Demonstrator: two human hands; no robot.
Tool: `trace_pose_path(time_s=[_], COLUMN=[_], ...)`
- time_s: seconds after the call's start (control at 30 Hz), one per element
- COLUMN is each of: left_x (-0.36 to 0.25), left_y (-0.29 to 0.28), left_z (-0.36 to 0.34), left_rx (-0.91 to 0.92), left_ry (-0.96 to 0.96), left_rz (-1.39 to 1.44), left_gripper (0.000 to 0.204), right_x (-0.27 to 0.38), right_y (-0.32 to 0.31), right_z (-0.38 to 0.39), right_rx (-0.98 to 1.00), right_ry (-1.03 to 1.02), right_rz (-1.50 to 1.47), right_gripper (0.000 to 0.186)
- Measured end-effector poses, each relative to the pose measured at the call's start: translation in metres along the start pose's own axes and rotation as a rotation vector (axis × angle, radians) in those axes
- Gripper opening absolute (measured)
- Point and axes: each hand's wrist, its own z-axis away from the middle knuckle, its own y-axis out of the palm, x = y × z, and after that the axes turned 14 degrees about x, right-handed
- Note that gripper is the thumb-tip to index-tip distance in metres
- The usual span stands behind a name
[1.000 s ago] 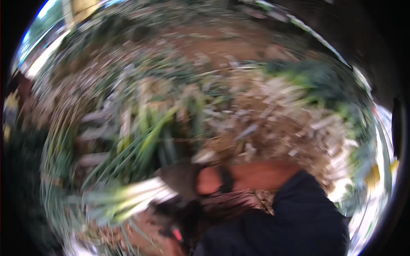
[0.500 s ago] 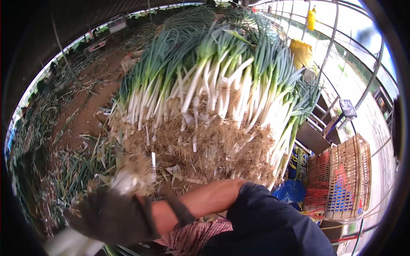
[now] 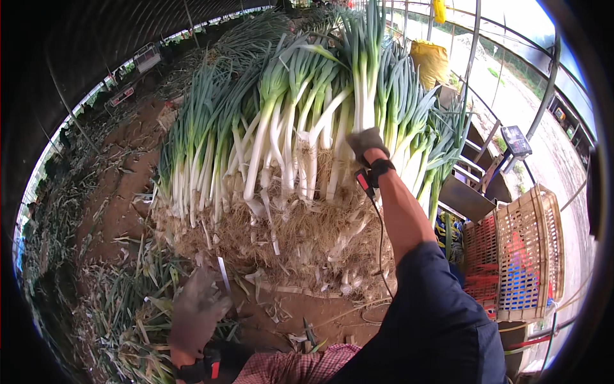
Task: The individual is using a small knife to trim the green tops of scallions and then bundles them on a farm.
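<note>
My right hand (image 3: 366, 142), in a dark glove, reaches into a large heap of leeks (image 3: 288, 118) and closes around the white stems of a few tall leeks (image 3: 364, 80). Their green leaves rise above the hand; its fingers are partly hidden. My left hand (image 3: 199, 310), in a greyish glove, is low on the left above loose leaf scraps. It is smeared by motion, so its fingers cannot be made out. Just beyond it stands a thin, shiny, blade-like strip (image 3: 224, 275). The leeks' tangled brown roots (image 3: 307, 233) face me.
Leaf trimmings (image 3: 131, 301) cover ground on the left. Stacked plastic baskets (image 3: 515, 256) stand at the right, near a metal frame and a small box on a post (image 3: 515, 141). A yellow sack (image 3: 430, 63) sits behind the heap. A cable (image 3: 382, 243) hangs from my right wrist.
My right arm has swung from the lower left, where leeks showed beside the gloved hand, up to the heap. My left hand now shows. The view has shifted slightly.
</note>
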Motion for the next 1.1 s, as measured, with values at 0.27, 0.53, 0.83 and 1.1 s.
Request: trace_pose_path(time_s=[0.27,0.53,0.83,1.1], left_x=[0.200,0.283,0.305,0.331], left_y=[-0.042,-0.039,0.031,0.048], left_z=[0.140,0.234,0.326,0.371], left_rx=[-0.247,-0.488,-0.779,-1.105], left_ry=[-0.308,-0.280,-0.520,-0.608], left_rz=[0.178,0.454,0.402,0.507], left_gripper=[0.043,0.036,0.031,0.049], right_x=[-0.053,-0.042,0.085,0.284], right_y=[0.038,0.017,0.112,0.368], right_z=[-0.105,-0.025,0.076,0.326], right_rx=[0.082,-0.099,0.125,0.816], right_ry=[-0.076,0.017,-0.735,-1.578], right_rz=[0.755,-0.191,-0.272,0.170], right_gripper=[0.032,0.092,0.026,0.042])
